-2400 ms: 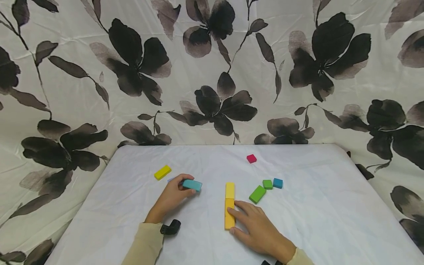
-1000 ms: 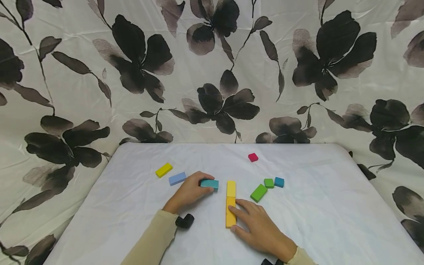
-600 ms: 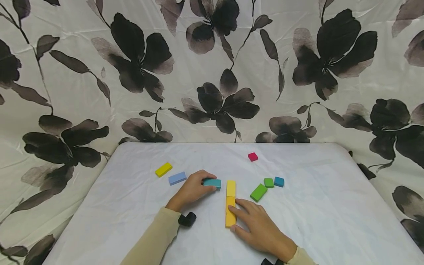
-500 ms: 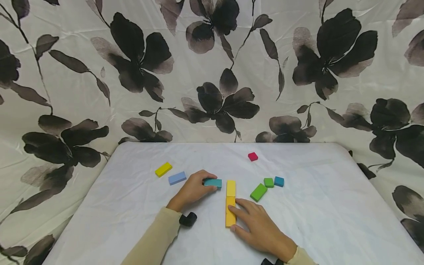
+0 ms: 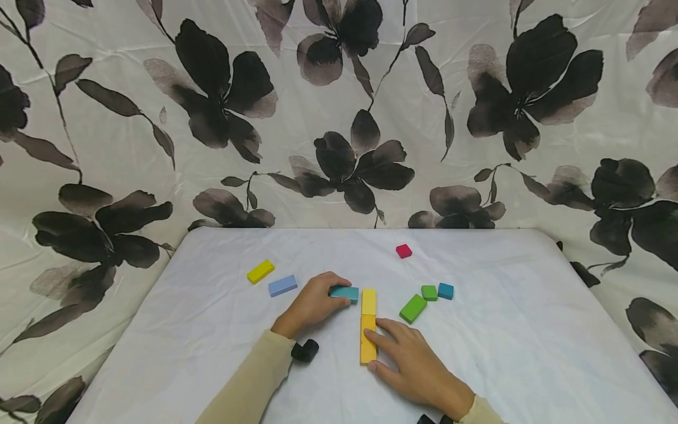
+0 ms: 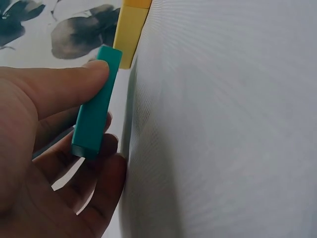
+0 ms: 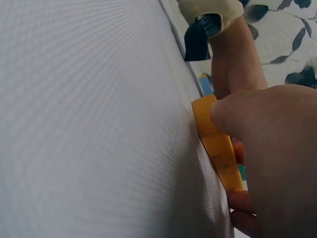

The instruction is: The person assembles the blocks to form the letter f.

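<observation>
My left hand [image 5: 315, 300] pinches a teal block [image 5: 346, 294] between thumb and fingers; the left wrist view shows the thumb on the teal block's [image 6: 96, 109] face. Its right end is very close to a yellow block [image 5: 368, 301]; whether they touch I cannot tell. That yellow block lies end to end with a longer-looking orange-yellow block [image 5: 365, 353], forming a straight column on the table. My right hand [image 5: 410, 365] holds the orange-yellow block, thumb at its near end and a finger over its top. In the right wrist view the thumb covers part of the orange-yellow block [image 7: 220, 153].
Left of the column lie a bright yellow block [image 5: 261, 272] and a light blue block [image 5: 283, 285]. To its right are a long green block [image 5: 413, 309], a small green block [image 5: 429, 292], a blue cube [image 5: 445, 291] and, farther back, a red cube [image 5: 404, 251]. White cloth covers the table [image 5: 508, 330].
My left hand has carried the teal block rightward, up beside the far yellow block, uncovering the light blue block. My right hand has stayed on the orange-yellow block.
</observation>
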The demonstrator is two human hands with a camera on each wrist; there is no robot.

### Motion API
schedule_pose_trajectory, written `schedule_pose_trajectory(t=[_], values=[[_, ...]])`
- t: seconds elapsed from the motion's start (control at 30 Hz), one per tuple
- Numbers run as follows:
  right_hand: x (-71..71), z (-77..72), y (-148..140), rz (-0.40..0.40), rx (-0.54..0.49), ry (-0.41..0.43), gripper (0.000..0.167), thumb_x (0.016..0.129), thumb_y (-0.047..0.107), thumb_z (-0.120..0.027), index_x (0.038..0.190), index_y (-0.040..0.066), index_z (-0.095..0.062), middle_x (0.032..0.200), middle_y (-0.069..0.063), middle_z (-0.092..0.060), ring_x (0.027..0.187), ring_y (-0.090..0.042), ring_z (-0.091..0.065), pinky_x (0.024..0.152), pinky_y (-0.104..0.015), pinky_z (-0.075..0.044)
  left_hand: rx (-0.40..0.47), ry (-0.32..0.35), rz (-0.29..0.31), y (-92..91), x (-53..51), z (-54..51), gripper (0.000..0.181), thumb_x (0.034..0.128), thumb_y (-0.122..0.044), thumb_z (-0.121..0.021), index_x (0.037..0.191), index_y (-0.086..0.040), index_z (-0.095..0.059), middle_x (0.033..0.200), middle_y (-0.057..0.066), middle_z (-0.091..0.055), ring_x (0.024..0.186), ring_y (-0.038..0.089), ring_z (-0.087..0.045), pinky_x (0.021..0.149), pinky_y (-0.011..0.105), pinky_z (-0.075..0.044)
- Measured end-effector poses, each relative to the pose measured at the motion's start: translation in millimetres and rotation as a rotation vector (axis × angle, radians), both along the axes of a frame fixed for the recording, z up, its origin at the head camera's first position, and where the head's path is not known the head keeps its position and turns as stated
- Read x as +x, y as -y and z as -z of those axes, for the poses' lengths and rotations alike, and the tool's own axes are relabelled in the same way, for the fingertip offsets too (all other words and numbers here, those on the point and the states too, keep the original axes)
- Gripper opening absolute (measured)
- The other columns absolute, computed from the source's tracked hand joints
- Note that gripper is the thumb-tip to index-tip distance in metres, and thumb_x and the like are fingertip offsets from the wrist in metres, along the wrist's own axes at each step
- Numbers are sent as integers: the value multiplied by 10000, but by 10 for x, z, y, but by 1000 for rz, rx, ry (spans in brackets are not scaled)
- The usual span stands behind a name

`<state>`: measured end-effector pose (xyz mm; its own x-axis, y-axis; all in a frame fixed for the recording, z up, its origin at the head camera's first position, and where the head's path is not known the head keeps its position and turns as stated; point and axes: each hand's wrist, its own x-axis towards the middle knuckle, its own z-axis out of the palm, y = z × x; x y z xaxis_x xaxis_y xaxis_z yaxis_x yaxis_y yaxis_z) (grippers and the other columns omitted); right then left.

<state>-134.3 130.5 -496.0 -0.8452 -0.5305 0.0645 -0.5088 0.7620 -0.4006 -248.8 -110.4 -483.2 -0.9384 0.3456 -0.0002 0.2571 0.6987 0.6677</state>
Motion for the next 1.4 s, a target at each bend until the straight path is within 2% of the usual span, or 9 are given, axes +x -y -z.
schedule_pose_trajectory(t=[0.17, 0.4, 0.77, 1.03, 1.4], values=[[1, 3, 3, -3, -4, 3, 565, 987, 555, -546, 1498, 323, -484, 1549, 13, -383, 1407, -209, -358, 1104, -524, -338, -46, -26, 20, -15, -10, -3, 355, 888, -219, -788, 1229, -156, -708, 1159, -37, -658, 1087, 148, -577, 1006, 373, -477], [21, 13, 7, -5, -22, -9, 557, 987, 548, -552, 1486, 306, -505, 1538, -3, -400, 1391, -221, -378, 1087, -537, -354, -118, -30, 25, -55, 24, -41, 366, 894, -237, -783, 1243, -159, -706, 1183, -24, -662, 1093, 153, -564, 1003, 369, -477], [13, -4, 7, -2, -5, 4, 560, 983, 538, -565, 1492, 316, -495, 1544, 5, -391, 1399, -211, -367, 1094, -528, -348, -170, -43, 25, -79, 28, -51, 376, 895, -262, -781, 1252, -174, -701, 1187, -29, -656, 1107, 159, -561, 1012, 380, -470], [11, 10, -1, -8, -27, -32, 554, 980, 545, -568, 1473, 297, -525, 1526, -10, -418, 1385, -223, -388, 1071, -540, -370, -204, -64, 29, -98, 22, -53, 372, 899, -281, -776, 1249, -179, -705, 1160, -34, -652, 1072, 151, -552, 995, 374, -478], [-6, -12, 2, 4, 1, 2, 567, 978, 551, -563, 1494, 326, -489, 1553, 14, -381, 1412, -210, -355, 1102, -525, -342, -255, -84, 32, -126, 18, -62, 380, 914, -303, -758, 1268, -185, -693, 1171, -33, -633, 1074, 151, -538, 989, 357, -478]])
